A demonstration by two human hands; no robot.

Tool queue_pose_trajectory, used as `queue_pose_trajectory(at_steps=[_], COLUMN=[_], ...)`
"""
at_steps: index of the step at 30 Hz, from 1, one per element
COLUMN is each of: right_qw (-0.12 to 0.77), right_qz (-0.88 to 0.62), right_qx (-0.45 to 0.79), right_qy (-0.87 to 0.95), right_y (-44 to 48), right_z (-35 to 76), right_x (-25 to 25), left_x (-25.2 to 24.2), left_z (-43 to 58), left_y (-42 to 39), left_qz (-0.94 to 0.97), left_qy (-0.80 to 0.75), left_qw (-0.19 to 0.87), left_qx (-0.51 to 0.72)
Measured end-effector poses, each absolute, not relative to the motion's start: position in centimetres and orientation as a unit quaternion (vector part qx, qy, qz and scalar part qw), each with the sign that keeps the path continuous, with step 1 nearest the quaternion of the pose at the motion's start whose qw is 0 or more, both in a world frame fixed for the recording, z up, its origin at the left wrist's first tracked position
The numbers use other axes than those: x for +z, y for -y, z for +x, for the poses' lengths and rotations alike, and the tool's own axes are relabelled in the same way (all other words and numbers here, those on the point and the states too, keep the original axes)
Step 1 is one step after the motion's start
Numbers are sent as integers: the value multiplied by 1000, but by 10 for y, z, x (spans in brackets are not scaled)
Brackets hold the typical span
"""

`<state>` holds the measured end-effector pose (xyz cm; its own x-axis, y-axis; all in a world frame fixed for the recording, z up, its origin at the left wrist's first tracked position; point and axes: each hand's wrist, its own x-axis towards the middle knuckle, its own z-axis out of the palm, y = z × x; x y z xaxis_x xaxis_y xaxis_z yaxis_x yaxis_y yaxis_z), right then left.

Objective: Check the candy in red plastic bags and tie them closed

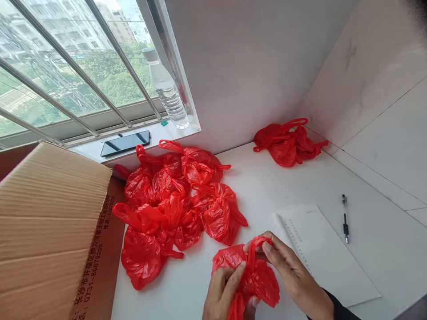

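Both hands are on one red plastic bag [263, 282] at the near edge of the white tabletop. My right hand [287, 266] pinches a looped handle at the top of the bag between thumb and fingers. My left hand [220, 293] is closed around the bag's lower left side, its fingers pressed on the gathered plastic. What the bag contains, if anything, is hidden. Left of my hands lies a cluster of several tied red bags [218, 211], their handle loops sticking out.
More red bags [287, 142] lie in the back corner. A notebook [330, 253] and a pen [344, 220] are at the right. A cardboard box [50, 213] stands at the left. On the windowsill are a phone [126, 143] and a water bottle [168, 95].
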<state>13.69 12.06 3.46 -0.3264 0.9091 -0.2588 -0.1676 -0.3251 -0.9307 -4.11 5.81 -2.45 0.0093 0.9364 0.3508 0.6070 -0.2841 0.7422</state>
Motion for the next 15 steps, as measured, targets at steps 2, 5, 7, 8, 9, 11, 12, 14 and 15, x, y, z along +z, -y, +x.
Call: queue_pose_trajectory(at_steps=[2, 5, 7, 8, 9, 11, 12, 14, 15], right_qw=[389, 378, 355, 338, 320, 289, 278, 264, 261], right_qz=[-427, -430, -447, -458, -468, -484, -489, -496, -496], right_qx=[682, 674, 657, 644, 626, 587, 568, 541, 534], right_qy=[448, 468, 492, 511, 535, 581, 601, 626, 633], right_y=[-121, -116, -109, -106, -103, -97, -96, -95, -96], right_z=[139, 143, 146, 147, 147, 148, 148, 148, 148], right_x=[38, 38, 34, 32, 30, 27, 27, 27, 27], left_x=[-16, -2, 5, 8, 10, 13, 14, 14, 14], left_z=[-44, -45, -43, -41, -40, -36, -35, -31, -30], left_y=[-58, -58, -58, -57, -57, -56, -55, -54, -53], left_qz=[695, 686, 679, 674, 667, 647, 637, 621, 616], left_qy=[-549, -561, -572, -578, -584, -600, -607, -617, -618], left_qw=[216, 238, 242, 242, 242, 245, 250, 261, 267], left_qx=[411, 398, 392, 392, 394, 402, 404, 408, 409])
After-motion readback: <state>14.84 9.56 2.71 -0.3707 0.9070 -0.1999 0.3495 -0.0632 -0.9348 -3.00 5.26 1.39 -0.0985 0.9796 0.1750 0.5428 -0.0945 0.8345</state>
